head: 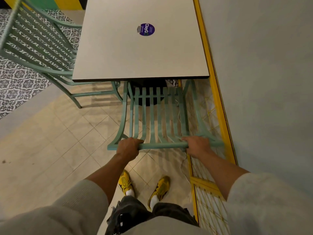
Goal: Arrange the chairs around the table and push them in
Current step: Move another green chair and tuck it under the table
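While we stand at 6 o'clock of the desk (140,48), left hand (128,147) and right hand (197,145) clench the top rail of the green chair (157,116), seat already under. Metal slats look rigid, moderately heavy; rail grips best.

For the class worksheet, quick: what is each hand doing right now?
Left hand: closed on the chair's top rail.
Right hand: closed on the same rail.
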A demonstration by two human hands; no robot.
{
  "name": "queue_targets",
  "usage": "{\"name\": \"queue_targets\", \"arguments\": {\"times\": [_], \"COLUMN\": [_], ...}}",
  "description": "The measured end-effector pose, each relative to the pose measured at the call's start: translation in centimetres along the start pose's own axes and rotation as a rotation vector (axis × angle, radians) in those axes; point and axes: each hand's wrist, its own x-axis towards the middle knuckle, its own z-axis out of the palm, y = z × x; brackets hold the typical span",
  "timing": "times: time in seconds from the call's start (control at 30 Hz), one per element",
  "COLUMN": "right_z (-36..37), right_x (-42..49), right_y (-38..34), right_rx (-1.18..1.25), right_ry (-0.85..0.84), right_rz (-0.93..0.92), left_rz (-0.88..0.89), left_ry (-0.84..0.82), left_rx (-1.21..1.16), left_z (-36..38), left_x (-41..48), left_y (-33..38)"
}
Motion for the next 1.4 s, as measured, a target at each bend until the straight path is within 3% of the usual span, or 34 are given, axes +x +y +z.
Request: {"name": "queue_targets", "arguments": {"times": [0.4,1.2,1.4], "right_z": [-0.1,-0.6,-1.7], "right_x": [0.8,-0.2,-0.2], "right_y": [0.0,-0.1,-0.4], "right_rx": [0.019,-0.035,-0.049], "right_ry": [-0.011,0.003,-0.111], "right_rz": [0.004,0.077,0.056], "left_rz": [-0.022,-0.033,-0.018], "left_ry": [-0.005,-0.034,-0.078], "left_rx": [-0.065,0.031,-0.018], "left_z": [-0.4,-0.6,-0.9], "left_x": [0.6,-0.1,0.0], "left_y": [0.0,1.2,0.6]}}
